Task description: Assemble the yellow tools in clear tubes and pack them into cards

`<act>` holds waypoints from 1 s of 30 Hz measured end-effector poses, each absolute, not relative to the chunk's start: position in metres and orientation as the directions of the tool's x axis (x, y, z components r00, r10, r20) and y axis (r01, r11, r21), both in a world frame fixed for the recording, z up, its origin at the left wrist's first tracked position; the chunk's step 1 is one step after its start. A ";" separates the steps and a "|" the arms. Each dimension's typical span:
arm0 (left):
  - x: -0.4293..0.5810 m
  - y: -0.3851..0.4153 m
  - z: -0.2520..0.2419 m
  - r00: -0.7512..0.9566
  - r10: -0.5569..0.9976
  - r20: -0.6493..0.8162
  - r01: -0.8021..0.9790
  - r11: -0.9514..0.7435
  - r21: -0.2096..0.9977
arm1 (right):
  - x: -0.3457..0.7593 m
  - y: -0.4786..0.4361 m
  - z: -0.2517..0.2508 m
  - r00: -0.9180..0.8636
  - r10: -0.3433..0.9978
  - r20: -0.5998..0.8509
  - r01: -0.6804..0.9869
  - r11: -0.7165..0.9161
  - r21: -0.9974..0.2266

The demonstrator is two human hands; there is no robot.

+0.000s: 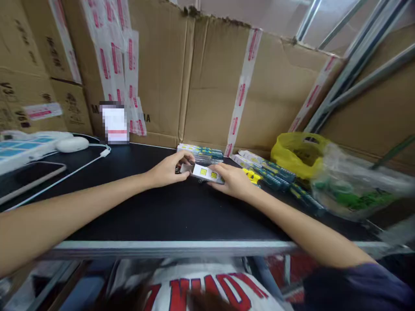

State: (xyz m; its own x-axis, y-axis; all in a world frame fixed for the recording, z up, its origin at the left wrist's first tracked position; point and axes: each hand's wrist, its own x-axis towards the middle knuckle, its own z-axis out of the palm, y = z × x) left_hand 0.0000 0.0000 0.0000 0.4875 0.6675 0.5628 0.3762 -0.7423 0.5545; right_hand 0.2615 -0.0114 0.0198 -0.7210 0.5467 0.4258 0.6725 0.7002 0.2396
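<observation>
The right hand (235, 180) grips a slim white carton (203, 172) over the black bench (181, 216); the left hand (169, 169) pinches its open end.

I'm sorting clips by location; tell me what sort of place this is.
Probably a packing corner in a storeroom or warehouse: tall cardboard panels with printed tape stand behind the black worktop, printed brown cartons are stacked at left, and slim boxes lie grouped on the worktop.
</observation>
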 end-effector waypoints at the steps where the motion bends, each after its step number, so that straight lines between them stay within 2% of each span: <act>1: 0.000 0.000 -0.001 0.493 0.662 0.564 0.371 -0.747 0.552 | 0.261 -0.011 0.020 -0.721 0.550 0.421 0.674 0.699 0.241; 17: 0.001 0.005 -0.002 0.514 0.693 0.506 0.211 -0.674 0.708 | 0.264 -0.010 0.019 -0.709 0.524 0.472 0.667 0.715 0.208; 24: 0.004 0.004 -0.002 0.573 0.760 0.307 0.171 -0.478 0.862 | 0.264 -0.011 0.022 -0.719 0.518 0.463 0.654 0.729 0.200; 30: 0.003 -0.001 -0.001 0.546 0.760 0.354 0.186 -0.521 0.833 | 0.262 -0.013 0.022 -0.736 0.519 0.435 0.640 0.742 0.199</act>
